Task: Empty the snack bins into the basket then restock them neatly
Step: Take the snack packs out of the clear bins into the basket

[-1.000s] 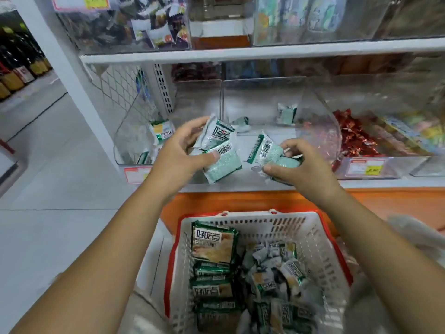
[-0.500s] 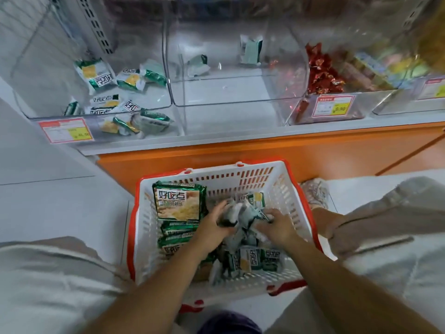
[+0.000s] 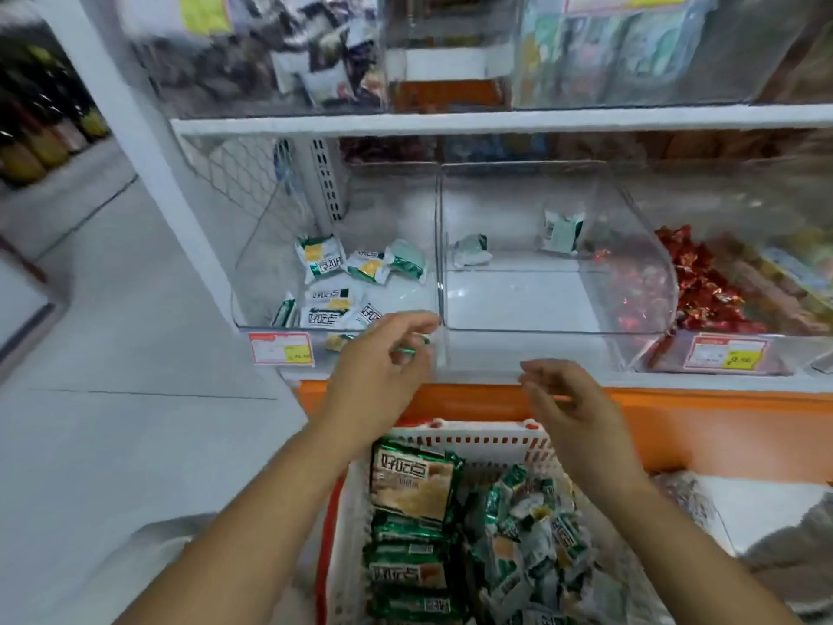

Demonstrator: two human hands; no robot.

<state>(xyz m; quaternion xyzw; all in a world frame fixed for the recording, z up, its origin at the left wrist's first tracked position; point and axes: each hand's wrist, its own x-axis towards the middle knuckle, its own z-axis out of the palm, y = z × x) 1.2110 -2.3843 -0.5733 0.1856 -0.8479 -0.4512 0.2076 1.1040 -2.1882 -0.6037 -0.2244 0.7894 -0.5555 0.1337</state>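
Two clear snack bins stand on the low shelf. The left bin (image 3: 252, 281) holds several white-and-green snack packets (image 3: 321, 257). The middle bin (image 3: 631, 227) holds two small green packets (image 3: 561, 232) near its back. Below, a white basket with a red rim (image 3: 478, 437) is filled with large green packs (image 3: 412, 482) and several small packets (image 3: 536, 534). My left hand (image 3: 383, 372) hovers at the left bin's front edge, fingers loosely curled, holding nothing. My right hand (image 3: 568, 403) hovers in front of the middle bin, fingers loosely curled and holding nothing.
A bin of red-wrapped sweets (image 3: 703, 286) stands to the right, with a price label (image 3: 723, 354). An upper shelf (image 3: 496, 119) carries more bins. An orange base (image 3: 676, 421) runs under the shelf. Grey floor lies to the left.
Both hands carried packets from the bins down into the basket, let them go, and have risen back to the bins' front edges holding nothing.
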